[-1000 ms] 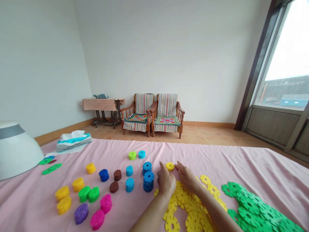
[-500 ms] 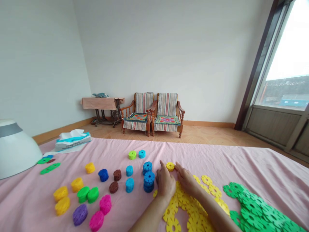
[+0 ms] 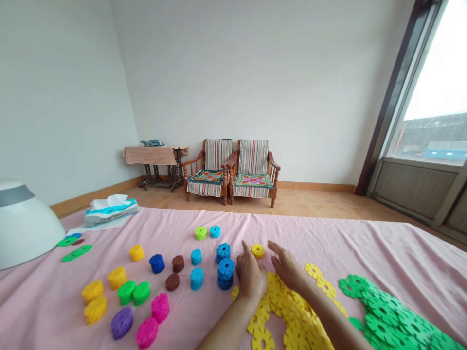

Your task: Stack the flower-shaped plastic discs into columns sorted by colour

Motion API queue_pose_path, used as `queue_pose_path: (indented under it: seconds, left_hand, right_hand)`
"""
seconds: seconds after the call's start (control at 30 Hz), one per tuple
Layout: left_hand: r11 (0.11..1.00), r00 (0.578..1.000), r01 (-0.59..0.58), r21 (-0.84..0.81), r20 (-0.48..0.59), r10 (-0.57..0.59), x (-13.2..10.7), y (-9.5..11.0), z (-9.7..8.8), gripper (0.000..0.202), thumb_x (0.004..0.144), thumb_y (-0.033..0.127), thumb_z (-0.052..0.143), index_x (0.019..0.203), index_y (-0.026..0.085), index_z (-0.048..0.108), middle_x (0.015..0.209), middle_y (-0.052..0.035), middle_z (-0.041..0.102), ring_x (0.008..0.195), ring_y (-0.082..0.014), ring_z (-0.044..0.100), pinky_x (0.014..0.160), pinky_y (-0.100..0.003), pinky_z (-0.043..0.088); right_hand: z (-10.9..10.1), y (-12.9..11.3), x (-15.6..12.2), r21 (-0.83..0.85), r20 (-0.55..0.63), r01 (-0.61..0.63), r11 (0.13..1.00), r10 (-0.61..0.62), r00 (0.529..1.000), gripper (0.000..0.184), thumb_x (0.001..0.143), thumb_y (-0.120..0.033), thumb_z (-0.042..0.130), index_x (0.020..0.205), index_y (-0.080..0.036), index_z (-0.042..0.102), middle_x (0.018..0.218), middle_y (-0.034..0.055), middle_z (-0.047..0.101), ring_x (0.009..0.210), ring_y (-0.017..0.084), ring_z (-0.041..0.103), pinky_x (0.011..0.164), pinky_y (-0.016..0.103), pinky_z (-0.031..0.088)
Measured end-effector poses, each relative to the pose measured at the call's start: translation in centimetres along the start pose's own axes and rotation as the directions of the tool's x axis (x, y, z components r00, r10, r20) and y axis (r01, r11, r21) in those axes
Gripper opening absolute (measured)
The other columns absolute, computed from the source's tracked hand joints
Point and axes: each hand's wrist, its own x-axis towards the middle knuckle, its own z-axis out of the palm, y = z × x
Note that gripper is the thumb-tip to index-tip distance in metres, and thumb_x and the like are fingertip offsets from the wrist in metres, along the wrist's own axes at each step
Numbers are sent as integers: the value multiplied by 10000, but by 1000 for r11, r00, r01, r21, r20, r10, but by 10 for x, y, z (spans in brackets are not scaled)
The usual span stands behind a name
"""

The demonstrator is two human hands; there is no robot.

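Observation:
A small stack of yellow notched discs [image 3: 258,251] stands on the pink cloth between my two hands. My left hand [image 3: 251,274] is just left of it, index finger stretched forward and nothing visible in its grasp. On the other side, my right hand [image 3: 286,267] hovers with fingers apart, clear of the stack. Under my wrists spreads a loose pile of yellow flower-shaped discs [image 3: 277,294], partly hidden by my forearms. Beside my left hand stand taller blue disc stacks [image 3: 225,272].
Several short disc stacks in pink [image 3: 147,332], purple [image 3: 121,323], brown [image 3: 172,282] and other colours stand to the left. Loose green discs [image 3: 386,308] are heaped at right. A tissue box [image 3: 111,214] and a white rounded object [image 3: 29,228] occupy the far left.
My right hand has moved slightly right, away from the yellow stack, and its fingers have spread. My left hand and the stacks stay almost where they were.

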Motion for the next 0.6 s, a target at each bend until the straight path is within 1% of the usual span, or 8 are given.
queue_pose_path:
  seconds: [0.07,0.13,0.27,0.33,0.4,0.5,0.57,0.6]
  left_hand:
    - [999,999,-38,2,-16,38,2,-2,3,742,744,5,448,1405,-27,112,1202,-197,514,1163,-252,443,986,-284,304]
    - [997,996,-79,28,-42,80,6,-3,6,718,746,4,452,1396,-27,150,1212,-188,515,1168,-248,431,986,-275,308]
    - [990,991,-96,100,-81,104,16,-1,10,588,766,86,520,1326,31,349,1229,-176,497,1146,-276,435,967,-315,330]
    - [988,990,-86,126,-104,99,21,1,12,533,764,125,552,1274,44,420,1191,-174,511,1113,-292,451,951,-343,338]
    - [986,987,-78,149,-125,97,26,2,13,478,757,155,579,1213,50,479,1131,-167,537,1075,-299,470,929,-355,348]
    - [982,983,-77,171,-152,104,32,0,17,396,739,184,615,1111,68,545,1066,-148,563,1039,-294,486,899,-347,360]
    - [980,979,-86,178,-166,116,35,-4,19,344,731,200,629,1052,87,569,1035,-131,573,1021,-280,495,886,-334,363]
    - [980,977,-91,179,-172,122,36,-5,20,322,728,206,634,1027,97,576,1022,-123,575,1011,-272,499,878,-327,366]
  right_hand:
    - [-10,10,4,44,-79,-22,999,26,997,464,745,-95,370,1173,-47,541,1176,169,610,1087,216,573,954,326,414]
    - [-19,20,8,93,-122,-48,994,59,991,402,738,-112,378,1077,-83,591,1072,142,660,986,202,620,886,315,455]
    - [-29,37,12,119,-124,-98,988,112,986,339,703,-103,394,963,-121,611,917,107,693,846,189,643,765,296,479]
    - [-31,41,10,114,-120,-117,987,131,984,320,702,-100,396,942,-118,608,901,109,691,824,185,638,739,287,472]
    - [-35,39,7,103,-110,-126,987,138,984,296,712,-109,403,926,-116,607,887,108,686,816,179,631,727,274,462]
    - [-47,27,0,55,-40,-123,991,126,991,238,714,-133,429,863,-129,615,799,85,674,754,169,619,676,257,444]
    - [-57,15,-6,1,73,-105,994,105,992,191,674,-137,475,798,-144,621,737,63,656,693,162,599,627,249,424]
    - [-61,9,-9,-30,142,-82,996,86,986,172,646,-144,511,776,-150,623,737,57,649,690,161,588,620,248,415]
